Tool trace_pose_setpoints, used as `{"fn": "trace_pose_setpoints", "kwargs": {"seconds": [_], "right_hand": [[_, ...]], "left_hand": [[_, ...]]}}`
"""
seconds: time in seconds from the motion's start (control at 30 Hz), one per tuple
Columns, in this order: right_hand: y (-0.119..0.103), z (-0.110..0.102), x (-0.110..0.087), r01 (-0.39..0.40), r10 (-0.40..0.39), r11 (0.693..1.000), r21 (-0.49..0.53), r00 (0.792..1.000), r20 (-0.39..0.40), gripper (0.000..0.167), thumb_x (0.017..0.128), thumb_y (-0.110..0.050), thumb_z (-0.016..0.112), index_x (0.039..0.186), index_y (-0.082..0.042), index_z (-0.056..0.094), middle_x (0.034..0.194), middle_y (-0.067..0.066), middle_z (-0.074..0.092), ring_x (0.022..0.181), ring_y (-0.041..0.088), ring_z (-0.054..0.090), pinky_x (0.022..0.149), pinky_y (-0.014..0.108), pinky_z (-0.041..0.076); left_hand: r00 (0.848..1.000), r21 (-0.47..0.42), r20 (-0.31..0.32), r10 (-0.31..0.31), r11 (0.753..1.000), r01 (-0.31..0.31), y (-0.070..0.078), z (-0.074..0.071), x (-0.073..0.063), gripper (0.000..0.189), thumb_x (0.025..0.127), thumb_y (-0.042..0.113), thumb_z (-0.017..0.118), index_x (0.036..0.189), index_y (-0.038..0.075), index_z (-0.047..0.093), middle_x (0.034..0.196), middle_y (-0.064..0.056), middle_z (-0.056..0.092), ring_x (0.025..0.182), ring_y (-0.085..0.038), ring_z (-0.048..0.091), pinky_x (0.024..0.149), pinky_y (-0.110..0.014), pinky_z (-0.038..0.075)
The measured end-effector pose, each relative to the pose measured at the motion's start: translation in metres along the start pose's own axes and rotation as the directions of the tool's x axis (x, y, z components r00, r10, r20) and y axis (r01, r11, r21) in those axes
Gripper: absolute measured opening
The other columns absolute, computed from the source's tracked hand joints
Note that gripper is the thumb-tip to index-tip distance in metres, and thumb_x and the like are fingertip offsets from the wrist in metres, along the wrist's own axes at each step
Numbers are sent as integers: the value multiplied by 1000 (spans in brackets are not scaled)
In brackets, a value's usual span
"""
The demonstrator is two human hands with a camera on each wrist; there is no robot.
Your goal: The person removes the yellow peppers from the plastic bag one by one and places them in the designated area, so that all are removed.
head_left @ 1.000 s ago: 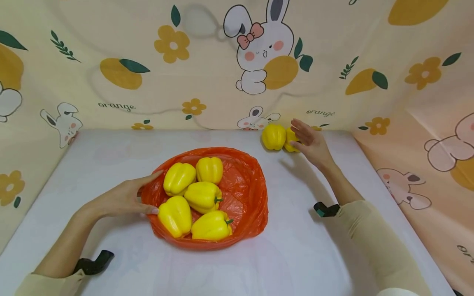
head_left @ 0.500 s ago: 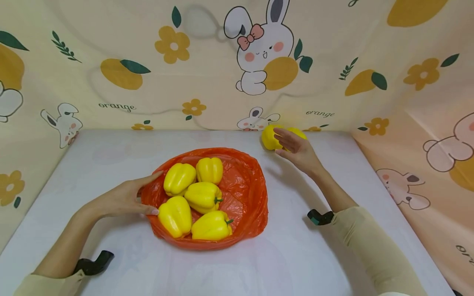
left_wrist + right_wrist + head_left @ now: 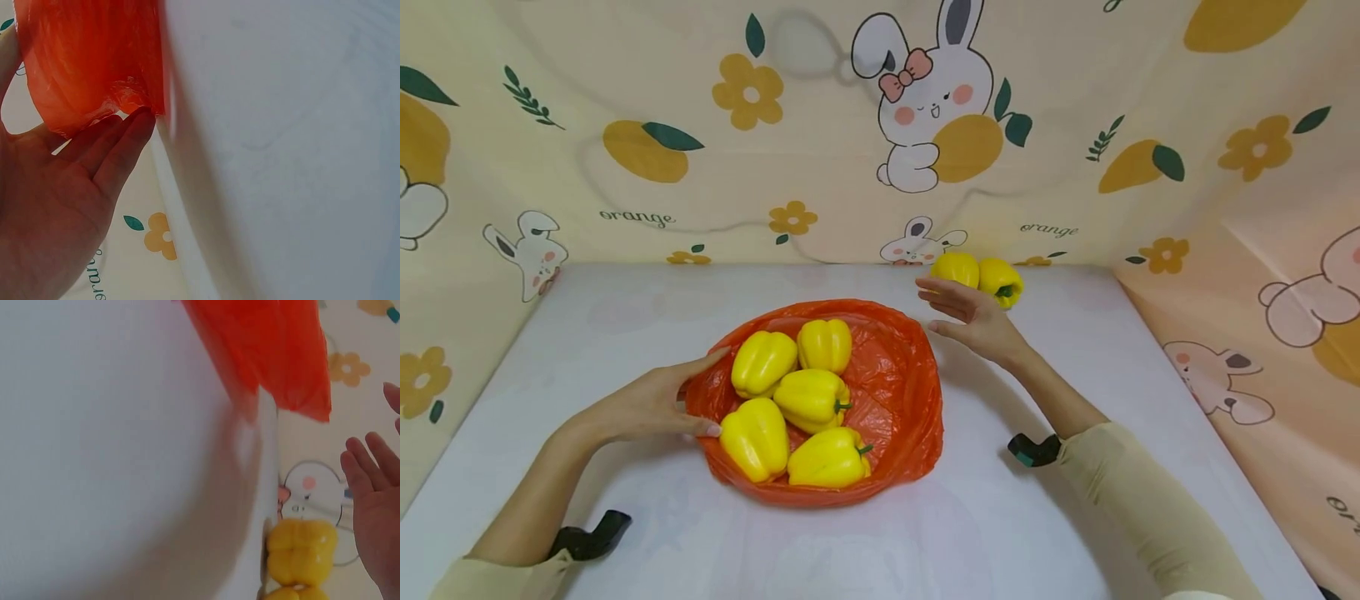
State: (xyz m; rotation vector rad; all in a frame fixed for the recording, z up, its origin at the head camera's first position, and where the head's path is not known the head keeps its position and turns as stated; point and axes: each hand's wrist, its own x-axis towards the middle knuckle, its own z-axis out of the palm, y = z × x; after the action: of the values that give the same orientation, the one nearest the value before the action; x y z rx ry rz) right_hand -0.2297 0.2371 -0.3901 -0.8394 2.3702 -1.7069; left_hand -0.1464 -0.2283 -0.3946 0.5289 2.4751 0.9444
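A red plastic bag (image 3: 887,392) lies spread wide in the middle of the table, with several yellow bell peppers (image 3: 811,398) in its left and middle parts. My left hand (image 3: 647,404) rests against the bag's left side, thumb and fingers apart. In the left wrist view its fairly straight fingers touch the crinkled red plastic (image 3: 94,56). Nothing is in my right hand (image 3: 973,321), which hovers just right of the bag's rim with loosely extended fingers. Behind it, two more yellow peppers (image 3: 1000,279) stand side by side; the hand overlaps the left one in the head view.
A pale cloth (image 3: 1037,75) printed with rabbits and oranges rises behind the table and along its sides. The white tabletop (image 3: 602,325) surrounds the bag. Black wrist pieces (image 3: 591,535) sit near both cuffs.
My right hand has moved left and toward me, from in front of the two back peppers to near the bag's right rim. My left hand and the bag have stayed put.
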Motion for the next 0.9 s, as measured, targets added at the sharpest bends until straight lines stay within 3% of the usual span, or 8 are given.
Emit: {"fn": "trace_pose_setpoints", "kwargs": {"seconds": [0.3,0.53,0.77,0.9], "right_hand": [[-11,23,8,13,-12,1000,-16,996,93,57,90,-2,72,143,-5,51,145,10,53,132,31,51,106,55,42],[-14,39,15,25,-22,1000,-19,988,156,55,91,-8,72,143,-8,52,142,13,55,130,34,51,106,55,42],[-14,55,21,-42,47,999,-28,973,226,60,89,-9,75,144,-10,51,144,17,53,131,39,50,103,59,43],[-14,64,28,-38,52,998,-57,963,264,61,89,-10,75,145,-15,51,145,13,53,132,35,50,104,55,44]], "left_hand": [[1000,-24,2,5,1000,-5,0,1,-1,105,78,45,82,158,9,24,153,-25,37,136,-46,38,99,-57,47],[1000,-26,-13,8,1000,-9,-2,2,-1,105,78,44,83,158,10,25,154,-23,37,136,-44,38,101,-56,46],[1000,-31,-10,7,999,-7,-1,3,-1,105,77,45,83,158,9,25,153,-23,38,136,-44,39,101,-56,47],[1000,-30,-10,-2,1000,2,0,2,-1,106,77,45,83,158,10,25,154,-23,37,136,-45,37,101,-56,46]]}}
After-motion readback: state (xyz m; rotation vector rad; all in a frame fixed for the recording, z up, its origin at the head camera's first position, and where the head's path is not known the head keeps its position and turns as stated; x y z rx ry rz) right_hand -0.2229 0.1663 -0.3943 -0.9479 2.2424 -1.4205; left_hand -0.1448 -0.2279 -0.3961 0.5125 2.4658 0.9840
